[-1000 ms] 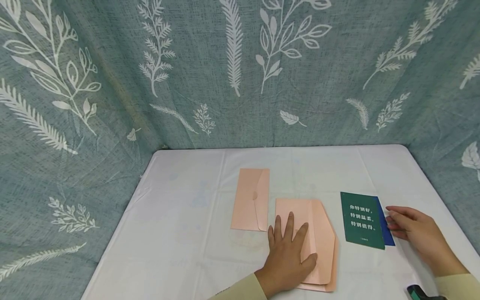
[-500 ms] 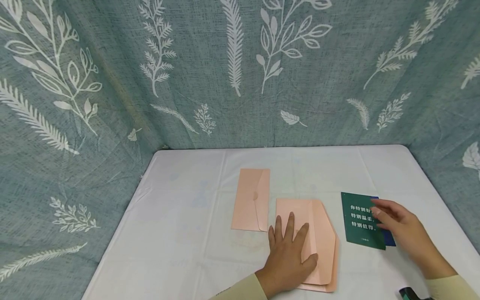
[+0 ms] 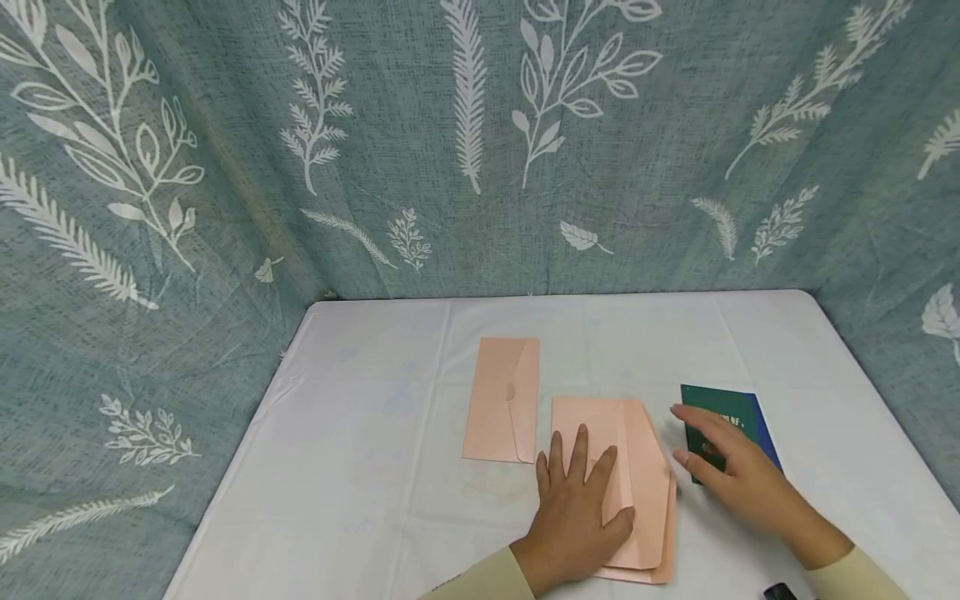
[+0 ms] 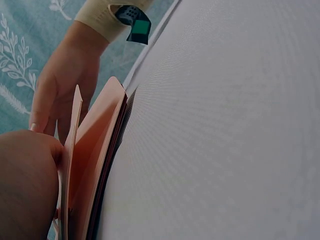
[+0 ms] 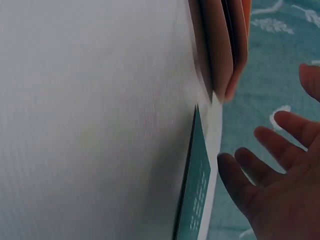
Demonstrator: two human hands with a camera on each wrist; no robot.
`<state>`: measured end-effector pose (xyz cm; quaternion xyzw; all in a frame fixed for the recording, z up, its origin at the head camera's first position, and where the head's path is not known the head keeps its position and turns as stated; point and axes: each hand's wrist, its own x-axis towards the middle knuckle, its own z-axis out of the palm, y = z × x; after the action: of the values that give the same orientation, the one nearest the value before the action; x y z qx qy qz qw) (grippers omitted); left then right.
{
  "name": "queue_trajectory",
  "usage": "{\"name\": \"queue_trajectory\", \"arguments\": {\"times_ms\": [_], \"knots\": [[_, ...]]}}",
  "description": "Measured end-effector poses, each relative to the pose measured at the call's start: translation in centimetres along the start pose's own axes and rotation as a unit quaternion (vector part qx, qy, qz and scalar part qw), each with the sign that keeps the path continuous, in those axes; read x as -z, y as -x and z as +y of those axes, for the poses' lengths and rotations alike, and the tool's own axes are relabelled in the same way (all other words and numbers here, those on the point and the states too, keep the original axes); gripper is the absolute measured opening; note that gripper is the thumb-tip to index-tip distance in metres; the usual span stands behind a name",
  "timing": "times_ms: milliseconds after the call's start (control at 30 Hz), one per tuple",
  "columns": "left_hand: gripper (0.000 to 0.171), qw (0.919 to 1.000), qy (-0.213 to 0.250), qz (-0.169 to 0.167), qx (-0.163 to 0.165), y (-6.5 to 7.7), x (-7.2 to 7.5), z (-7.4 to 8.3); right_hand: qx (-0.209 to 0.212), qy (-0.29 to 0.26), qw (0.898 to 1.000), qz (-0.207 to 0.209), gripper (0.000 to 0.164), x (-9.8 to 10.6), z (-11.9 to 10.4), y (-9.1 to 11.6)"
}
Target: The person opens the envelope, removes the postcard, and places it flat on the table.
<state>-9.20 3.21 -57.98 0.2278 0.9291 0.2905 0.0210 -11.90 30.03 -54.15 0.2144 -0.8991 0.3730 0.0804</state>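
Observation:
My left hand [image 3: 573,521] rests with spread fingers on a stack of pink envelopes [image 3: 647,483]; the top one has its flap unfolded to the right. In the left wrist view the envelopes [image 4: 102,120] stand slightly apart at their edges. My right hand [image 3: 742,471] hovers over the green card [image 3: 708,400] with white writing, its fingers loosely bent and holding nothing. The right wrist view shows a gap between that hand [image 5: 280,175] and the green card [image 5: 196,185]. Beneath the green card, a blue card [image 3: 768,433] shows along the right edge.
Left of the stack lies a single pink envelope [image 3: 498,400] with its flap folded down. A white cloth [image 3: 360,467] covers the table, and a leaf-patterned curtain [image 3: 420,150] hangs behind it. A dark strap piece [image 3: 780,592] shows by the right sleeve.
My right hand has moved left from beside the blue card's right edge to above the green card, towards the envelopes. The left hand has stayed in place.

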Motion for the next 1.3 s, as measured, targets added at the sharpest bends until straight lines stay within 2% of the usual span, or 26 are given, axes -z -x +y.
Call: {"name": "queue_trajectory", "arguments": {"times_ms": [333,533,667,800,1033,1300], "knots": [[0.072,1.0,0.009,-0.003,-0.001,0.0,0.0,0.0,0.004,0.009,0.998,-0.057,0.066,-2.3,-1.1,-0.1],[0.072,1.0,-0.006,-0.003,0.001,-0.1,0.0,0.1,0.027,0.087,0.989,-0.118,0.067,-2.9,-1.1,0.1],[0.072,0.9999,-0.011,-0.003,0.0,-0.1,0.0,0.2,0.041,0.126,0.981,-0.142,0.066,-3.0,-0.8,0.3],[0.072,0.9999,-0.015,-0.001,0.001,-0.1,0.0,0.2,0.034,0.142,0.977,-0.152,0.066,-3.2,-0.7,0.5],[0.074,0.9999,-0.017,0.001,0.0,-0.1,-0.1,0.1,0.041,0.155,0.977,-0.142,0.067,-3.9,0.1,1.1],[0.077,0.9997,-0.019,-0.001,0.017,0.0,-0.2,0.2,0.043,0.132,0.98,-0.139,0.066,-3.8,0.0,1.3]]}}
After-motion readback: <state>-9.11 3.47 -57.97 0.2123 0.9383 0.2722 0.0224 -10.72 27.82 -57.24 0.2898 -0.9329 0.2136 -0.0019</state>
